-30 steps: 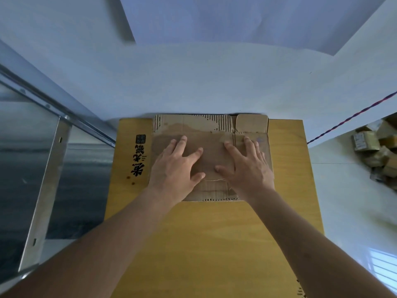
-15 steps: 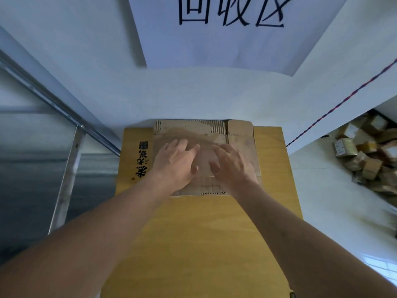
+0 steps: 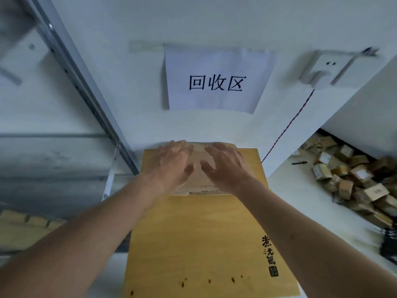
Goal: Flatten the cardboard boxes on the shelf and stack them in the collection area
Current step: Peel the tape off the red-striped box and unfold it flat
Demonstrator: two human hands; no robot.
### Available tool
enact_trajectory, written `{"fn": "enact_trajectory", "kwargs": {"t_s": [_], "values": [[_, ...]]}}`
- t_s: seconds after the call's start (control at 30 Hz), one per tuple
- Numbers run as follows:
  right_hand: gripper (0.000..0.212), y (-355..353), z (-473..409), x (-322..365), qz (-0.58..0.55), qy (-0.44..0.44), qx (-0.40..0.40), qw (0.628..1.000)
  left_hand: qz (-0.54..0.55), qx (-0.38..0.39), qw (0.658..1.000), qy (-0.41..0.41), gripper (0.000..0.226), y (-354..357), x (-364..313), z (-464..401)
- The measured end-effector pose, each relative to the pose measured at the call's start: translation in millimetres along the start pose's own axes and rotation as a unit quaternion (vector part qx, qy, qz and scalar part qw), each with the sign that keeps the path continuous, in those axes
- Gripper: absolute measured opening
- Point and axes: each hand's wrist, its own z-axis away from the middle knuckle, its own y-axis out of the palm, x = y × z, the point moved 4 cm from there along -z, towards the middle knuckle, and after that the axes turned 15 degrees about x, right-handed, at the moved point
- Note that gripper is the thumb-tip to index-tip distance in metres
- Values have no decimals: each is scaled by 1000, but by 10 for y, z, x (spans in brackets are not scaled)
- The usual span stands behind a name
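A flattened brown cardboard box [image 3: 200,183] lies at the far end of a yellow wooden board [image 3: 206,237], against the white wall. My left hand [image 3: 171,164] presses flat on its left half with fingers spread. My right hand [image 3: 225,166] presses flat on its right half, thumb pointing inward. Both hands cover most of the cardboard; only its near corrugated edge and a strip at the far edge show. A paper sign [image 3: 217,82] with black characters hangs on the wall right above it.
A metal shelf frame [image 3: 86,91] runs along the left. A pile of small cardboard boxes [image 3: 352,175] lies on the floor at the right. A wall socket [image 3: 322,69] with a red cord [image 3: 287,125] sits right of the sign.
The view has tilted upward, so the wall sign and socket have come into sight. Both hands have stayed flat on the cardboard, with fingers sliding toward its far edge.
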Motion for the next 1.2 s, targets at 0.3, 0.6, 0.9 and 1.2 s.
{"fn": "enact_trajectory", "kwargs": {"t_s": [0.3, 0.6, 0.9, 1.2], "values": [[60, -479, 1068, 530, 42, -69, -35, 996, -19, -64, 995, -69, 65, -565, -378, 1358], [60, -758, 2387, 1187, 69, -189, -83, 976, -11, -130, 981, -142, 67, -827, -837, 2870], [60, -872, 3378, 2103, 106, -296, -115, 942, -4, -207, 955, -212, 64, -1027, -907, 4370], [50, -765, 3876, 3553, 114, -397, -155, 898, -23, -259, 927, -270, 49, -1200, -232, 5724]]}}
